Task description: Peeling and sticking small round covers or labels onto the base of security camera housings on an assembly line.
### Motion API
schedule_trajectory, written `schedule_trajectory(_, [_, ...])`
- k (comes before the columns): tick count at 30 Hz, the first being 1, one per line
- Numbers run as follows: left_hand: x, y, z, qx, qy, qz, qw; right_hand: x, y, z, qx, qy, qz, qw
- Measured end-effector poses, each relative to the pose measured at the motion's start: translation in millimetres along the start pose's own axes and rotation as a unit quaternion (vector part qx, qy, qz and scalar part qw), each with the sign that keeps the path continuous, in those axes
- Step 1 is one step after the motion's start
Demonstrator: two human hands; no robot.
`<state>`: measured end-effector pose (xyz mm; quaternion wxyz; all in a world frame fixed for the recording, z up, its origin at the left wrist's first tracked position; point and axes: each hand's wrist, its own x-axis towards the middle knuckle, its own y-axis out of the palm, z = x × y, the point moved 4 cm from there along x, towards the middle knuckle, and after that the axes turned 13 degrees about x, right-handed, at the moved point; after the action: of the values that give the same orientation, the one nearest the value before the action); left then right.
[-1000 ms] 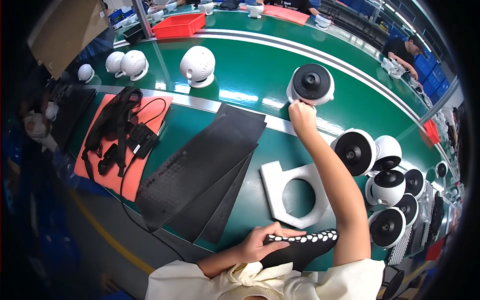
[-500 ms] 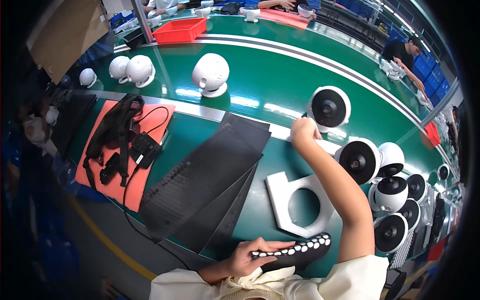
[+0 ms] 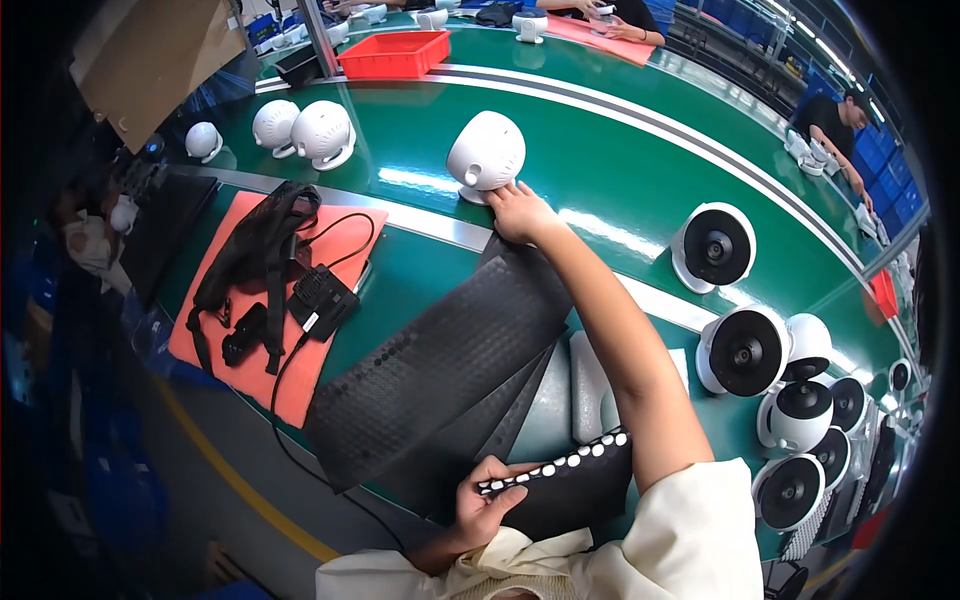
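My left hand (image 3: 487,503) pinches the edge of a black sheet (image 3: 575,490) dotted with a row of white round pads, near my body. My right arm stretches forward across the bench. At its end, my right hand (image 3: 523,213) has its fingers at the base of a white ball-shaped camera (image 3: 487,150), whose back faces me; the fingertips are partly hidden behind the base. Under my right forearm lies a white foam cutout (image 3: 592,390), mostly covered. Overlapping black textured sheets (image 3: 430,370) lie between my two hands and the orange mat.
An orange mat (image 3: 300,385) at the left carries black straps, a small black box and a cable. More white cameras (image 3: 742,350) with black fronts cluster at the right. Others (image 3: 325,135) stand far left. A red tray (image 3: 393,55) sits at the back. Co-workers handle parts across the belt.
My right hand has left the black-fronted camera on the right and reached left to the white camera's base. My left hand still holds the dotted sheet. The whole view has shifted.
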<state>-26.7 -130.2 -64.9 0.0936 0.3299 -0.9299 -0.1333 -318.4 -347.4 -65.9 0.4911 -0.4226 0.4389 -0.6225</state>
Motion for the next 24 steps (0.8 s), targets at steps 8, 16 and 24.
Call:
schedule_trajectory(8, [0.8, 11.4, -12.2, -0.003, 0.031, 0.125, 0.992, -41.0, -59.7, 19.3, -0.084, -0.071, -0.234, 0.966])
schedule_trajectory(16, [4.2, 39.8, -21.3, 0.109, 0.135, 0.192, 0.966, -183.9, -199.5, 22.1, 0.777, 0.046, -0.134, 0.613])
schedule_trajectory(24, [-8.7, 66.3, -38.1, 0.172, 0.113, 0.145, 0.968, -334.4, -131.2, 57.3, 0.818, 0.123, -0.174, 0.534])
